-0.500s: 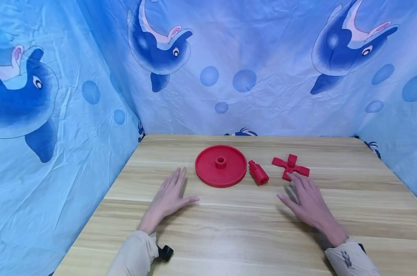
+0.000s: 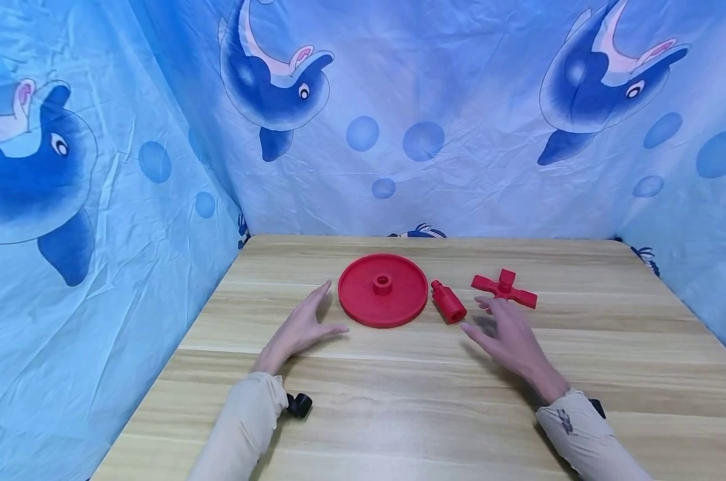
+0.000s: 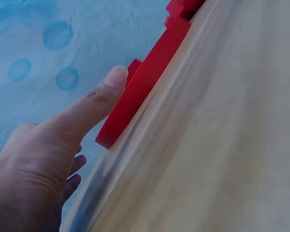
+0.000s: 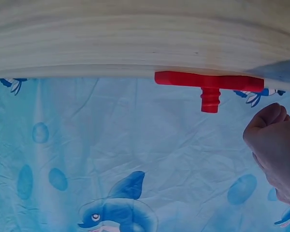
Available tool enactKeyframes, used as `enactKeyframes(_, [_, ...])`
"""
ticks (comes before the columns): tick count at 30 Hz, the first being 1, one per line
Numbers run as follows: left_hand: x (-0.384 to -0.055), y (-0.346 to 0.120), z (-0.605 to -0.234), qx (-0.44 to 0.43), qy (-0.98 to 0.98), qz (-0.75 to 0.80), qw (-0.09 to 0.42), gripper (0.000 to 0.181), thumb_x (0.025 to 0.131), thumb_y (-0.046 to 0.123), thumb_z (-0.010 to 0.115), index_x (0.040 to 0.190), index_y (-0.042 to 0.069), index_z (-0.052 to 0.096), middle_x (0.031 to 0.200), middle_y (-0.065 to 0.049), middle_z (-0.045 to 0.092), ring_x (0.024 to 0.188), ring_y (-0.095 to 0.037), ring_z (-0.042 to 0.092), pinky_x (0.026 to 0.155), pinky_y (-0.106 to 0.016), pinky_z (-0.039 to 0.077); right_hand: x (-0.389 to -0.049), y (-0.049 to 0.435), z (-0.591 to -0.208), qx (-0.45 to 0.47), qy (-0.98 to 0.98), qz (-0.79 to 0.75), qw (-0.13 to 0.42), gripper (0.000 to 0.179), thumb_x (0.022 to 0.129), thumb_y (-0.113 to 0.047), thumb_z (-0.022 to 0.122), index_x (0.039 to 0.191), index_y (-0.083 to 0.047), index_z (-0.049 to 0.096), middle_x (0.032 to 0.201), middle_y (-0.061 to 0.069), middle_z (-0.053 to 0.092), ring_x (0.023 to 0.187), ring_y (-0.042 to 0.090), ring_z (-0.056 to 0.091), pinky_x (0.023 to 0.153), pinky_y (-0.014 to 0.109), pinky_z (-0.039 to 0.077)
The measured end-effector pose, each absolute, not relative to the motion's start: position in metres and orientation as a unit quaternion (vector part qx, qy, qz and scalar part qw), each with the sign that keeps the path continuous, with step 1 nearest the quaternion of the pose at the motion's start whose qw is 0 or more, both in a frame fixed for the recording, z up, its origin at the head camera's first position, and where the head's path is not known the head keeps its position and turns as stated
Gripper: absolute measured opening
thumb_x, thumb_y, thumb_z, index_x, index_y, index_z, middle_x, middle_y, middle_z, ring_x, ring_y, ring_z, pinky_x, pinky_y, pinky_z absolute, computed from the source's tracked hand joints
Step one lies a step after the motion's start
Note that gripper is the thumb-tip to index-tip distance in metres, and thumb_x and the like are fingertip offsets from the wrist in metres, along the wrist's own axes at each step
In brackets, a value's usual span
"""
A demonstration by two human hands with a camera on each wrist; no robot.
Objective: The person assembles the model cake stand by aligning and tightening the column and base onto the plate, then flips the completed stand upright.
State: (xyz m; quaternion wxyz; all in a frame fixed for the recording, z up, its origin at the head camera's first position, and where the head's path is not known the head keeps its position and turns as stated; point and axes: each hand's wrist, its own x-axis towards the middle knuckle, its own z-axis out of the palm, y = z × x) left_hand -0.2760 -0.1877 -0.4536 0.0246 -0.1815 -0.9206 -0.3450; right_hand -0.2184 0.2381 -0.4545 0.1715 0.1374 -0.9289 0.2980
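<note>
A round red plate with a raised rim and a short hollow hub [image 2: 383, 285] lies flat on the wooden table. Just left of it my left hand [image 2: 299, 332] hovers, thumb spread from the fingers and nothing held; the left wrist view has the thumb overlapping the red rim [image 3: 145, 82]. To the plate's right, a bottle-shaped red piece [image 2: 449, 302] lies on its side, a hole in its near end. My right hand [image 2: 509, 337] is close to that end, fingers loosely bent and empty. Beyond its fingertips is a red cross-shaped piece [image 2: 521, 297] with a central stub, one arm hidden by the hand.
The wooden table [image 2: 399, 414] has a blue dolphin-print curtain [image 2: 489, 187] along its back and sides. A small black device [image 2: 299, 405] is strapped at my left wrist, beside the light sleeve [image 2: 242, 421].
My right hand has moved left, from the cross-shaped piece toward the bottle-shaped one. The left hand has shifted slightly forward and turned toward the plate. The red pieces lie as before.
</note>
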Motion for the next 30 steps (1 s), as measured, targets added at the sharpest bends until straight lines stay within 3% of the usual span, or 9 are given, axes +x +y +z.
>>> enactKeyframes(11, [-0.298,-0.184,-0.456,-0.177,-0.923,-0.341,0.006,0.118,0.076,0.066,0.084,0.165,0.011,0.028,0.166,-0.006,0.034,0.151,-0.031,0.03,0.119,-0.055,0.029,-0.228,0.23,-0.452,0.124,-0.932,0.307,0.149,0.08,0.082,-0.04,0.088,0.144,-0.006,0.053,0.129,0.018,0.062,0.114,0.036,0.06,0.09,0.06,0.054])
enactKeyframes(22, [-0.314,-0.18,-0.461,-0.179,-0.923,-0.342,0.003,0.121,0.071,0.074,0.082,0.164,0.014,0.032,0.164,-0.004,0.036,0.15,-0.027,0.033,0.118,-0.053,0.033,-0.236,0.224,-0.456,0.114,-0.941,0.286,0.14,0.08,0.083,-0.047,0.084,0.142,-0.003,0.055,0.124,0.019,0.064,0.111,0.036,0.06,0.095,0.063,0.047])
enactKeyframes(30, [-0.318,-0.179,-0.461,-0.179,-0.921,-0.346,0.002,0.118,0.071,0.072,0.083,0.163,0.018,0.035,0.161,-0.006,0.042,0.146,-0.03,0.04,0.113,-0.056,0.038,-0.241,0.219,-0.457,0.113,-0.944,0.273,0.143,0.081,0.081,-0.047,0.086,0.141,-0.003,0.055,0.112,0.013,0.063,0.097,0.028,0.059,0.085,0.053,0.052])
